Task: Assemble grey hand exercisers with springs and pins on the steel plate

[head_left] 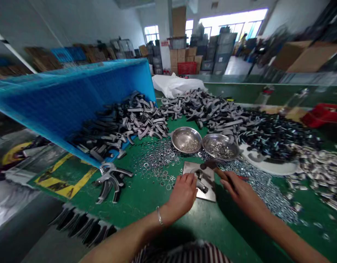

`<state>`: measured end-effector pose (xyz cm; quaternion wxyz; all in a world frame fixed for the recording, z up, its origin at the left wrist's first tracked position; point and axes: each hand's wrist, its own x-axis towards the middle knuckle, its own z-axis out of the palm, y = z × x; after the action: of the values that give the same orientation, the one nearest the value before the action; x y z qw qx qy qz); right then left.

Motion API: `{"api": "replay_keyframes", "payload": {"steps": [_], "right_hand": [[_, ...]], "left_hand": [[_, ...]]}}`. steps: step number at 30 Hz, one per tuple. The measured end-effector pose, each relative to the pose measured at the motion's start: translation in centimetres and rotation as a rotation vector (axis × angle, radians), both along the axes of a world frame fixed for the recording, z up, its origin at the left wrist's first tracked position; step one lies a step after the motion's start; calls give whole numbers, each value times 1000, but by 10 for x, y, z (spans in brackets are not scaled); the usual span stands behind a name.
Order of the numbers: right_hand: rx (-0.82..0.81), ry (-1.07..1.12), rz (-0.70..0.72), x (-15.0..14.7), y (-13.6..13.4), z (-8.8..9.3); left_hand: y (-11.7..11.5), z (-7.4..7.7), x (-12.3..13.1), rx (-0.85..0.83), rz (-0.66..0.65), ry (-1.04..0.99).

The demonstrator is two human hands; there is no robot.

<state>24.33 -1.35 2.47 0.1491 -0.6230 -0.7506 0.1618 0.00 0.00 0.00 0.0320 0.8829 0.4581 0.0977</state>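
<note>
My left hand grips a grey metal casting with a short pin in it, resting on a square steel plate. My right hand is shut on the wooden handle of a small hammer, whose dark head hangs just above the casting. Two steel bowls of small hardware stand beyond the plate. Loose metal washers are scattered to the left of my left hand, and a drift of small nuts lies to the right of my right hand.
A tilted blue bin and heaps of grey forked castings cover the far side of the green workbench. Dark bolts, silver sleeves and a red crate lie to the right.
</note>
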Motion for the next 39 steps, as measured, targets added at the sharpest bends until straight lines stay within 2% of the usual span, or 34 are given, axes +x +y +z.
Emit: {"api": "replay_keyframes", "payload": {"steps": [4, 9, 13, 14, 16, 18, 20, 22, 23, 25, 27, 29, 32, 35, 37, 39], "right_hand": [[-88, -122, 59, 5, 9, -10], [-47, 19, 50, -2, -6, 7], [-94, -91, 92, -24, -11, 15], [-130, -78, 113, -26, -10, 14], [-199, 81, 121, -23, -12, 8], [-286, 339, 18, -15, -23, -1], [-415, 540, -179, -4, -41, -12], [-504, 568, -320, 9, -59, -23], [-485, 513, -326, 16, -65, -26], [-277, 314, -260, 32, -66, -31], [19, 73, -168, 50, -54, -31], [188, -125, -85, 67, -34, -31], [141, -297, 71, 83, -4, -33], [35, -384, 134, 92, 15, -32], [58, -378, 96, 94, 20, -25], [125, -261, -8, 85, 22, -11]], "left_hand": [[-4, 4, -1, 2, 24, -3], [-1, -11, -1, -43, 96, -123], [0, -22, 2, -26, 181, -217], [1, -21, 2, -34, 188, -222], [2, -18, 3, -62, 183, -225], [7, -10, 3, -89, 154, -244], [16, -1, 0, -161, 143, -321], [29, 8, -3, -350, 165, -481], [35, 11, -5, -455, 183, -565], [45, 13, -9, -547, 214, -658], [48, 12, -13, -435, 234, -618], [43, 8, -16, -309, 209, -525], [29, 0, -15, -287, 111, -425], [20, -5, -10, -262, 87, -356], [20, -7, -8, -247, 90, -332], [23, -7, -7, -251, 83, -329]]}}
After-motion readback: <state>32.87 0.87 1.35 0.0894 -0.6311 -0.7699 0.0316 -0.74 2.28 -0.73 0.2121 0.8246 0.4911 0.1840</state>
